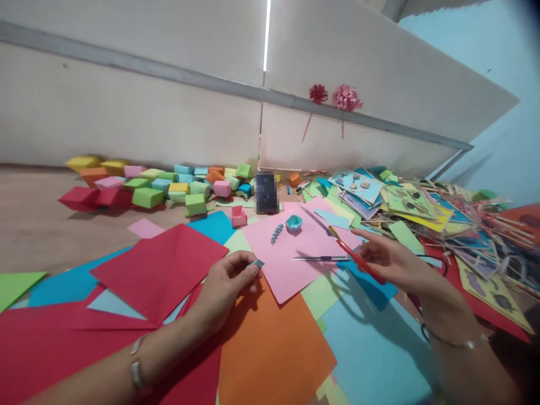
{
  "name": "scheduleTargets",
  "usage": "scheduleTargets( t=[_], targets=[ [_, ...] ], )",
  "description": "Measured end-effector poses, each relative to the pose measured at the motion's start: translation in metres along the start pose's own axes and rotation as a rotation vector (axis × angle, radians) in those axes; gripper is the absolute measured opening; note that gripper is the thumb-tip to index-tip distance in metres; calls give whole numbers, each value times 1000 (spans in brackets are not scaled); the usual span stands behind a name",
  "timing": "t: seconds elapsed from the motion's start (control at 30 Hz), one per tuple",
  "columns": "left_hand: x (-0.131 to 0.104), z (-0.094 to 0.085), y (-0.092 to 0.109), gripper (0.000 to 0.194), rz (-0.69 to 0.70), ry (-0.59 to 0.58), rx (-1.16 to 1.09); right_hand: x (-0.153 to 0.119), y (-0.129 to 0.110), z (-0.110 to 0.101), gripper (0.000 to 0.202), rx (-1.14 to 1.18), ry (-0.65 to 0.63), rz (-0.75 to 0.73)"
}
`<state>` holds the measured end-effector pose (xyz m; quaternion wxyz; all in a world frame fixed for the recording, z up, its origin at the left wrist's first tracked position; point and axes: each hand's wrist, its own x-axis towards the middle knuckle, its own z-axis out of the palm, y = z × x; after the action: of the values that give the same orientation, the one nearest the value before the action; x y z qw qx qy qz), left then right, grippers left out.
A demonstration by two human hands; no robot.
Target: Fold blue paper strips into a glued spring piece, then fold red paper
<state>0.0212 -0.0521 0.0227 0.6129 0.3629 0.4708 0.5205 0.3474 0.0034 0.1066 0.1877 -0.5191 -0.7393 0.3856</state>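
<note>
My left hand (232,287) pinches a small light-blue paper piece (258,263) between thumb and fingertips, above an orange paper sheet (274,343). In my right hand (390,261) is a pair of scissors (358,260) with red handles, its blades pointing up and left over a pink paper sheet (274,281). On that sheet lie a small blue folded-paper cup (294,223) and a zigzag blue paper strip (276,233). A slim dark tool with a pointed tip (324,258) rests just below the scissors; I cannot tell its exact kind.
Many coloured paper boxes (147,197) line the back by the white wall. Red sheets (160,270) spread at left, a light-blue sheet (371,343) at right. Picture cards (356,185) and sticks (485,253) are piled at far right. A pixelated dark object (266,192) stands behind.
</note>
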Motion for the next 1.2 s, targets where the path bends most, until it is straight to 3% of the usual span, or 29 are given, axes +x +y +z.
scheduleTargets(
  t=[0.07, 0.13, 0.27, 0.4, 0.57, 0.8, 1.0, 1.2],
  targets=[
    [-1, 1, 1, 35, -7, -16, -48, -18, -2, 14, 78, 211, 60, -60],
    [-3, 2, 3, 37, -27, -49, -108, -28, -10, 32, 72, 256, 14, -113],
    [-6, 5, 11, 42, -109, -126, -233, -32, -31, 63, 49, -19, 43, -171],
    [-6, 5, 12, 42, -105, -69, -296, -31, -31, 87, 67, -302, 60, -354],
    [-9, 9, 10, 35, -127, -40, -299, -33, -22, 115, 79, -370, 59, -306],
    [-18, 21, 14, 27, -196, -28, -280, -34, -26, 127, 83, -321, -6, -311],
    [-18, 21, 11, 26, -201, -1, -232, -33, -24, 130, 81, -317, -10, -298],
    [-22, 20, 11, 24, -257, -66, -241, -31, -23, 131, 81, -333, -29, -276]
  ],
)
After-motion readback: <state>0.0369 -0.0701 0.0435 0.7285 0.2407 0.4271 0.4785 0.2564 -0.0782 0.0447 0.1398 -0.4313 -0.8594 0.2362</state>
